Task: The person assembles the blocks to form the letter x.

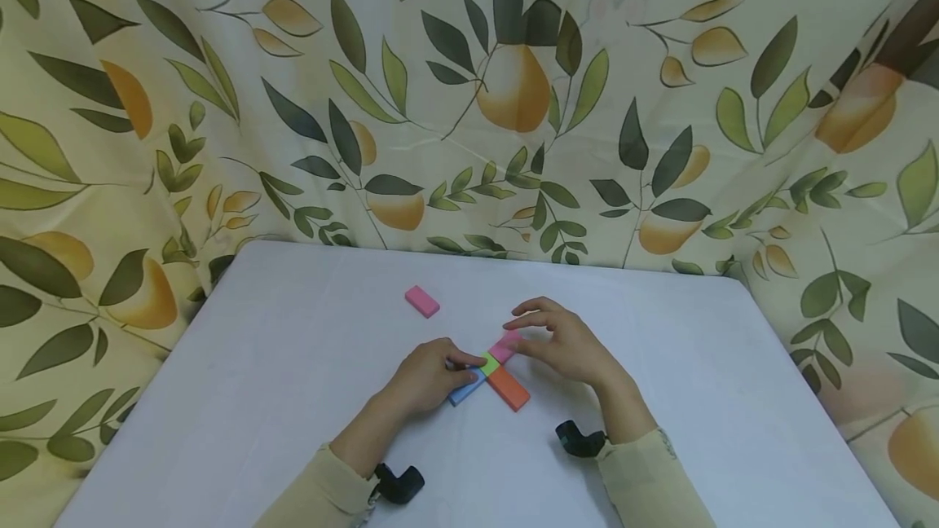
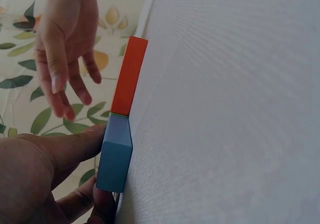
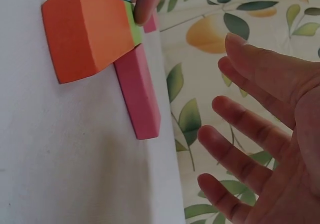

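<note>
My left hand [image 1: 425, 375] holds the blue block [image 2: 115, 164] between curled fingers, and one fingertip rests on the small green block [image 1: 491, 365]. The blocks lie on the table, meeting at the green one. Blue extends to the lower left, an orange block [image 1: 509, 389] to the lower right, and a pink block [image 3: 139, 97] to the upper right. Just right of that pink block, my right hand [image 1: 568, 346] hovers with its fingers spread and loosely bent. A gap separates those fingers from the pink block in the right wrist view.
Another pink block [image 1: 422, 301] lies alone farther back on the white-covered table [image 1: 257, 398]. A patterned fruit-and-leaf curtain [image 1: 455, 186] hangs behind and beside the table. Black wrist cameras stick out from both sleeves.
</note>
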